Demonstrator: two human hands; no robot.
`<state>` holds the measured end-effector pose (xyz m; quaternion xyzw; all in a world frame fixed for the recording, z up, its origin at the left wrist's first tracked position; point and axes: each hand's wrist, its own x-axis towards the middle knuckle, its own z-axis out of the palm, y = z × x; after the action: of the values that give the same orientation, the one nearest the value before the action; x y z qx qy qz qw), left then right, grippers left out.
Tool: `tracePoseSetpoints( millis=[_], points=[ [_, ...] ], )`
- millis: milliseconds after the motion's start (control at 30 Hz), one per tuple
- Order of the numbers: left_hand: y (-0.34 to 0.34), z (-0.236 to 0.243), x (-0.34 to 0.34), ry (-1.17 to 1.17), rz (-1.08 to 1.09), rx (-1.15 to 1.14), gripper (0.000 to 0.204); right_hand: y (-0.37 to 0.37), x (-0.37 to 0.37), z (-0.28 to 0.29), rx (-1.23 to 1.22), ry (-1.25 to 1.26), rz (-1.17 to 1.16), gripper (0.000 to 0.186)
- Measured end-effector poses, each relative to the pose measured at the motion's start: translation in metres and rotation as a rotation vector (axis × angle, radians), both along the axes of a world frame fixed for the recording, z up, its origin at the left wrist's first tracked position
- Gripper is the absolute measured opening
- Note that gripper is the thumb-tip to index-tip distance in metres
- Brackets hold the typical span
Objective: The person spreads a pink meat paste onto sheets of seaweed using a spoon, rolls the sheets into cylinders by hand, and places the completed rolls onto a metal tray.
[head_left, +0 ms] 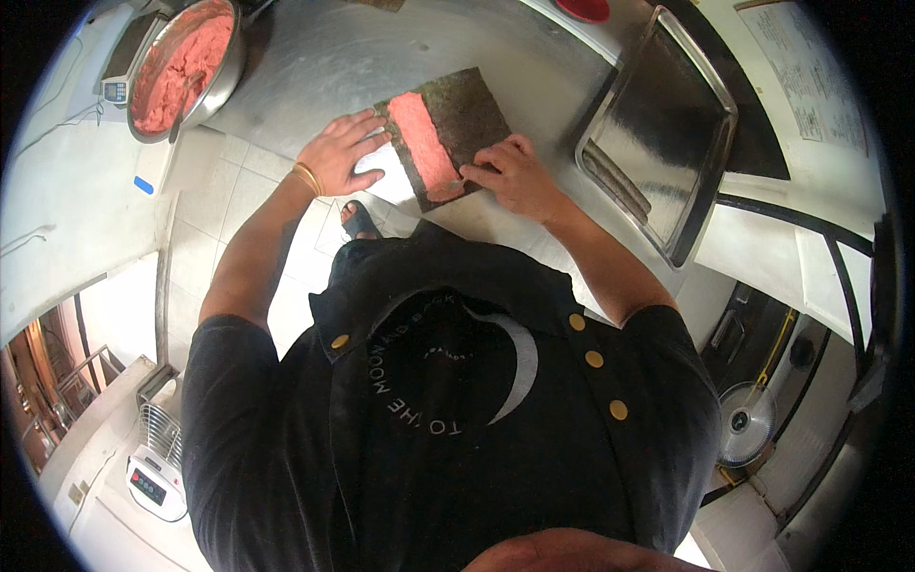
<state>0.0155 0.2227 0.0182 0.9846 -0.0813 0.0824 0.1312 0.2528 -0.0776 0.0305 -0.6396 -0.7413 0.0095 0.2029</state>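
Observation:
A dark green seaweed sheet (474, 110) lies flat on the steel table, turned at a slant. Across it runs a strip of pink paste (420, 143), closer to its left side. My left hand (343, 153) is open, its fingers spread and their tips at the sheet's left edge. On the other side, my right hand (515, 176) has its fingers curled in and closed at the sheet's right near edge, beside the near end of the strip. Its thumb is mostly hidden.
A steel bowl (225, 95) heaped with pink paste stands at the far left beside a device with a small display (115, 91). To the right is a metal tray (729, 124) with a long dark roll (618, 178). A red dish (583, 10) sits at the far edge.

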Motion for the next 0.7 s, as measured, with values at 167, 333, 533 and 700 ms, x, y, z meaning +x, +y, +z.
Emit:
tracePoseSetpoints(
  millis=[167,333,533,700],
  points=[
    [-0.003,0.001,-0.002,-0.018,0.008,0.001,0.059,0.022,-0.005,0.015,0.107,-0.047,-0.084,0.034],
    [-0.003,-0.003,-0.001,0.012,0.002,0.014,0.063,-0.011,-0.014,0.004,-0.041,0.023,0.011,0.037],
    [-0.002,-0.003,-0.002,0.009,0.007,0.015,0.063,0.001,-0.013,0.000,0.054,0.008,-0.087,0.035],
    [-0.001,-0.002,-0.001,0.012,0.000,0.013,0.063,-0.017,-0.018,-0.004,-0.047,0.066,-0.040,0.035]
  ],
)
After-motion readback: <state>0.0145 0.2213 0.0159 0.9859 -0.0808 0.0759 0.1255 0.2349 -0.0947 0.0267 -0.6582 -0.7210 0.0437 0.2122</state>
